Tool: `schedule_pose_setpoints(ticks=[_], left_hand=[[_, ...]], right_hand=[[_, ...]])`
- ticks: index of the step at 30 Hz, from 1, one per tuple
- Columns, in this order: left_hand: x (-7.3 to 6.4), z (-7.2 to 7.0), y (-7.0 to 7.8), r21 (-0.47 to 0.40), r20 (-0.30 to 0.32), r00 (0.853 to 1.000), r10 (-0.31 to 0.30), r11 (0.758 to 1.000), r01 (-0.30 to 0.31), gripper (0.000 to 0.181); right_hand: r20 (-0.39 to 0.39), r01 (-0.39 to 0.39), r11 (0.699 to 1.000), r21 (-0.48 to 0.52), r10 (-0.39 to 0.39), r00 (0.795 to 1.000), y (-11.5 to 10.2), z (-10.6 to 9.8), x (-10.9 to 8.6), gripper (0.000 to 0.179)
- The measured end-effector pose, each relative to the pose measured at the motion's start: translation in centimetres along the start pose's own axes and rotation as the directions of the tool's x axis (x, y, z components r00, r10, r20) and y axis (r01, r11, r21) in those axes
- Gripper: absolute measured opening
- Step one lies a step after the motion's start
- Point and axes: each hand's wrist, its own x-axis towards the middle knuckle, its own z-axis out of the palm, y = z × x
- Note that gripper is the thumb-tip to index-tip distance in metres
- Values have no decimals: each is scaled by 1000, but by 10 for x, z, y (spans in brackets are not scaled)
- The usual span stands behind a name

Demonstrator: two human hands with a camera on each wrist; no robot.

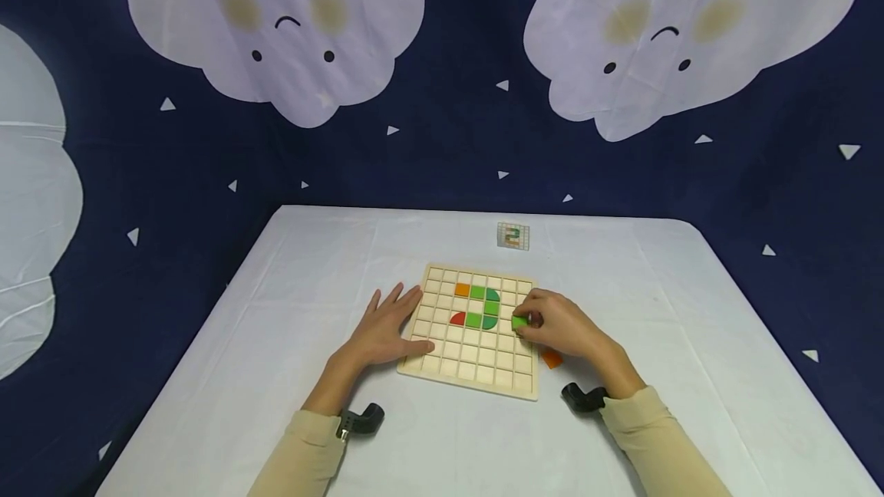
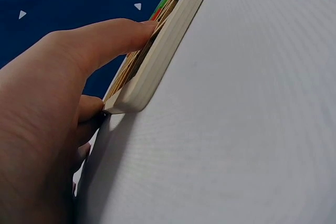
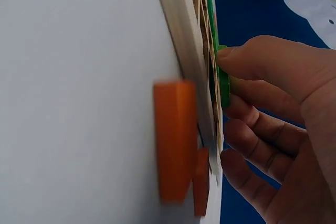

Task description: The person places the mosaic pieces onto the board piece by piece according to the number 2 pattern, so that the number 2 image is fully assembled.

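A wooden grid board lies on the white table with colored tiles in its upper middle cells. Among them are an orange square, a red rounded piece, several green squares and teal rounded pieces. The left hand rests at the board's left edge, fingers spread along the side and thumb on the surface. Between thumb and fingers, the right hand pinches a green square tile over the board's right columns. In the right wrist view the tile stands close over the grid.
Beside the board's right edge, under the right hand, lie orange tiles. A small card with a colored grid pattern stands behind the board. Dark blue cloth with white clouds hangs around the table. Each wrist wears a black camera.
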Motion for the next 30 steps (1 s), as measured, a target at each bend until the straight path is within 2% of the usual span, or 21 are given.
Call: schedule_pose_setpoints(ticks=[9,17,30], left_hand=[[0,1,-1,3,-5,1000,4,1000,-4,105],[-1,2,-2,0,-6,1000,9,1000,-9,105],[0,1,-2,9,-11,1000,12,1000,-12,105]], right_hand=[[25,28,1000,-1,-28,999,-16,9,13,23],[44,92,996,-6,-91,995,-29,18,22,20],[65,135,990,-28,-133,989,-49,17,33,24]])
